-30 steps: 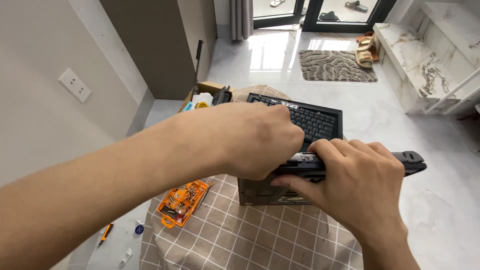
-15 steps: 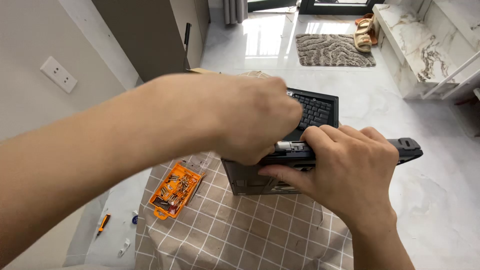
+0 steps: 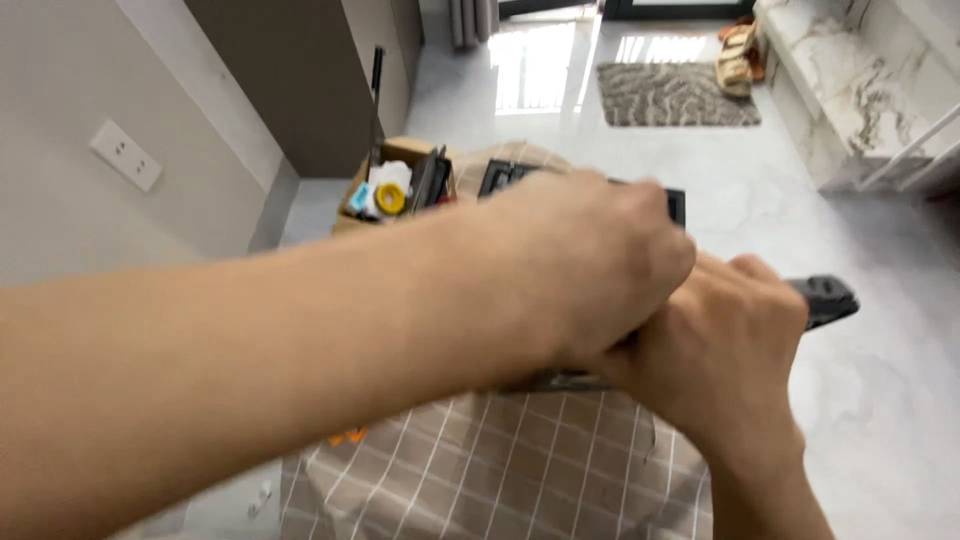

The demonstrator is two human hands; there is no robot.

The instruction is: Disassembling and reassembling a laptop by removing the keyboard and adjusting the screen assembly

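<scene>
My left hand (image 3: 590, 265) reaches across in front of me, forearm filling most of the view, and its curled fingers press down over the black flat device (image 3: 825, 298) that I am working on; whether they actually pinch anything I cannot tell, because the back of the hand hides them. My right hand (image 3: 720, 350) sits just under and beside the left, touching it, with its fingers wrapped around the black device, whose dark end sticks out to the right past my knuckles. Most of the device is hidden by both hands; a thin grey edge of it shows below my left hand. It is held above the tabletop with the brown checked cloth (image 3: 500, 470), near its far edge. Behind my left hand a black keyboard (image 3: 505, 176) lies on the cloth, only its corner and top edge showing. Beyond it an open cardboard box (image 3: 395, 180) holds a yellow tape roll (image 3: 390, 198) and other small bits. A sliver of an orange tool set (image 3: 347, 436) peeks out under my forearm. On the glossy marble floor farther off lies a grey patterned mat (image 3: 670, 95).
</scene>
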